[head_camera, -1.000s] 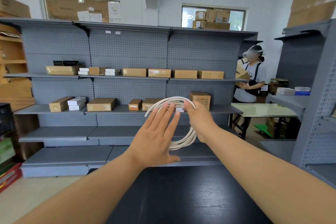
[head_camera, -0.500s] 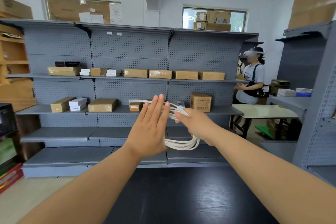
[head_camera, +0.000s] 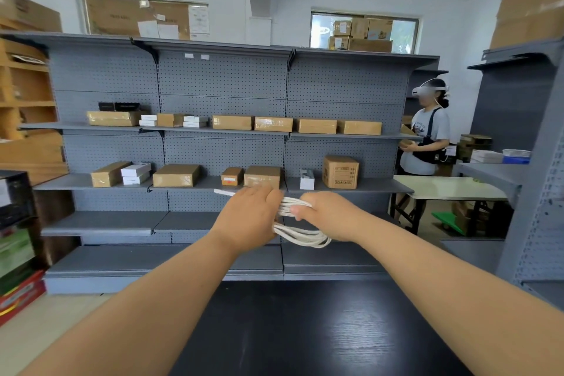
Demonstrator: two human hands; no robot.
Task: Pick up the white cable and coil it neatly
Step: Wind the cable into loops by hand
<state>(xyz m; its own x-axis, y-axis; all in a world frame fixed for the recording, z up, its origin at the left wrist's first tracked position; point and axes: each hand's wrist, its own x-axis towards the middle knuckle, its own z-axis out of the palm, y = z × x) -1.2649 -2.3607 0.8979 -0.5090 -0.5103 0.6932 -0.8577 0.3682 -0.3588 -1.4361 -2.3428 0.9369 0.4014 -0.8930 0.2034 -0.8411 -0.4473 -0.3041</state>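
A white cable (head_camera: 300, 235) hangs in several loops between my two hands, held up in the air above the black table (head_camera: 320, 330). My left hand (head_camera: 250, 220) is curled over the left side of the bundle, and a short white end of the cable sticks out past its fingers to the left. On the right side, my right hand (head_camera: 328, 217) pinches the strands near the top. The lower loops sag below both hands.
Grey pegboard shelving (head_camera: 225, 94) with cardboard boxes (head_camera: 340, 171) and small white boxes stands behind the table. A person wearing a headset (head_camera: 427, 131) stands at the right by a pale table (head_camera: 442, 189). More grey shelving (head_camera: 537, 162) rises at the far right.
My left hand went from flat and open with the loops around it to curled over the bundle. The coil has flattened and dropped lower, with my right hand gripping its side.
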